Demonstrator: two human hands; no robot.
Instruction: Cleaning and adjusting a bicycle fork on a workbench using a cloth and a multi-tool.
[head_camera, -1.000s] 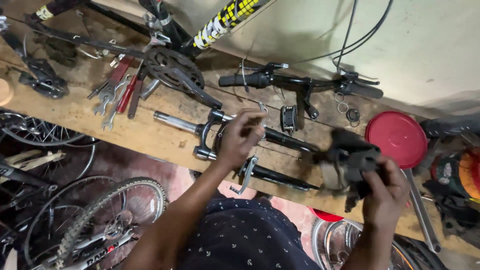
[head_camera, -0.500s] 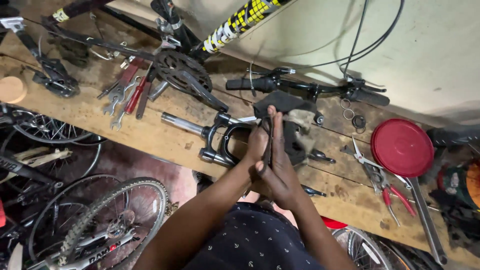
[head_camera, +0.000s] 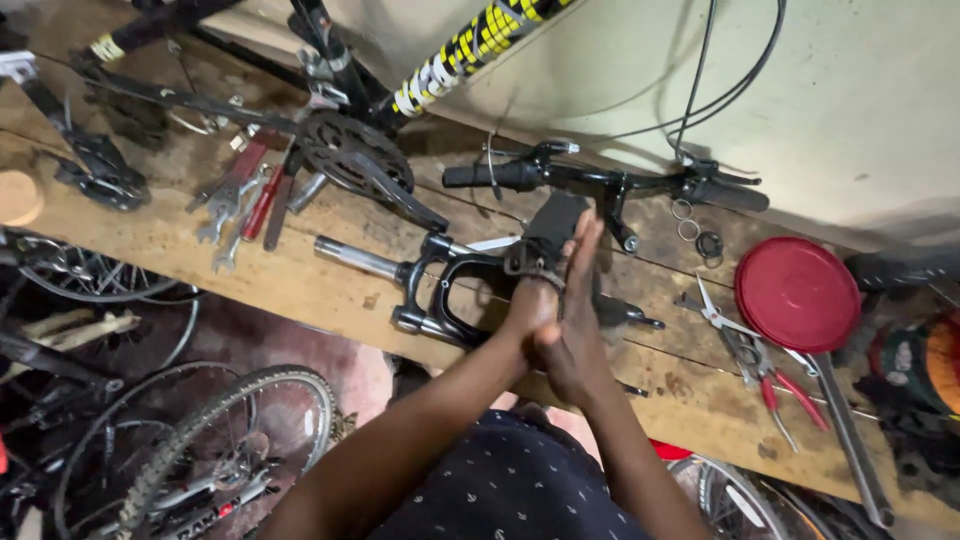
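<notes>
Pressed between flat palms, left hand (head_camera: 530, 310) and right hand (head_camera: 575, 320), fingers straight, a black bike part (head_camera: 548, 235) above the suspension fork (head_camera: 440, 285). Likely to slip out: no curled grip.

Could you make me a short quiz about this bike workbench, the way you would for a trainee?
1. True or false: the left hand and right hand are pressed together around a dark bike part.
2. Which lies just right of the hands: A) red-handled pliers, B) a hammer, C) a drill?
3. What colour is the round lid on the wooden bench?

Key: 1 true; 2 A; 3 red.
</notes>
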